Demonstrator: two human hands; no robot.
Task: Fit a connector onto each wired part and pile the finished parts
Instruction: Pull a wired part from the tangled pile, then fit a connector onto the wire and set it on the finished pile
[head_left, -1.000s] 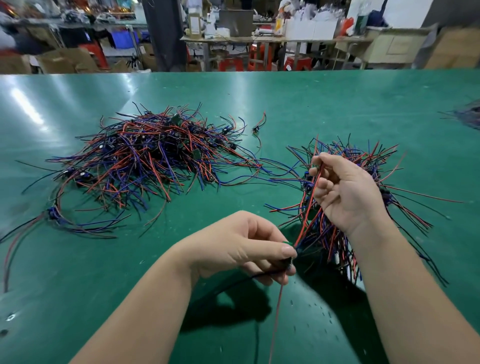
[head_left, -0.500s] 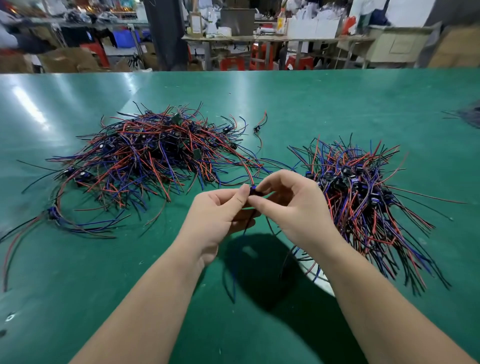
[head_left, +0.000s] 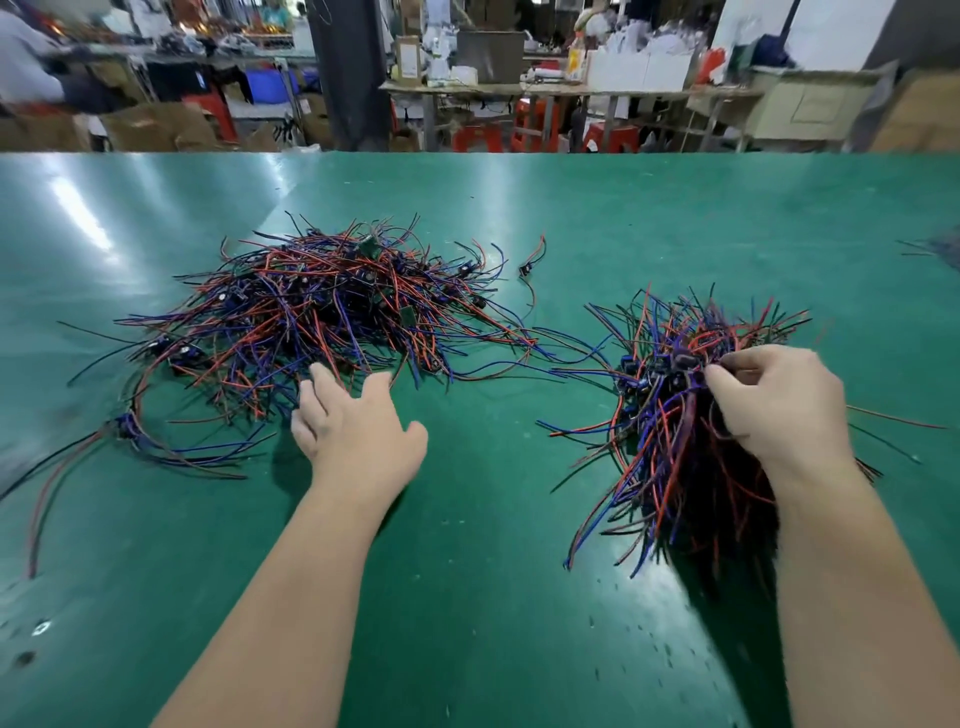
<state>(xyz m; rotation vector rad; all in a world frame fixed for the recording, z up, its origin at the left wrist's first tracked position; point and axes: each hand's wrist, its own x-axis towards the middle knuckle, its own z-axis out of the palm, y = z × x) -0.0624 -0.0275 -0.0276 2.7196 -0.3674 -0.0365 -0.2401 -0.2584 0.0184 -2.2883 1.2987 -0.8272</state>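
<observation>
Reaching for the large loose tangle of red, blue and black wired parts (head_left: 322, 312), the left hand (head_left: 358, 426) hovers at the tangle's near edge. Its fingers are straight and spread, and it holds nothing. Well to the right of the tangle, the right hand (head_left: 774, 400) pinches a small dark part (head_left: 685, 361) between thumb and curled fingers. That part sits at the top of a tighter heap of red, blue and black wires (head_left: 670, 467).

I judge this to be the changeover: one finished piece goes onto the tighter heap while the free hand goes for the next unfinished one. The next move calls for singling out one part from the tangle's near fringe. The strands there cross and interlace, so a careless pull is likely to drag neighbours along. Where the loose connectors lie I cannot tell.

Everything rests on a glossy green table top (head_left: 467, 571). A lone red-and-black wired piece (head_left: 530, 262) lies just beyond the tangle's far right edge. Long wires with a blue knot (head_left: 127, 426) loop out from its near left side. Far to the tangle's right, a blurred dark bundle (head_left: 943, 249) touches the frame edge. Cluttered workbenches (head_left: 571, 88) stand well behind the tangle.
</observation>
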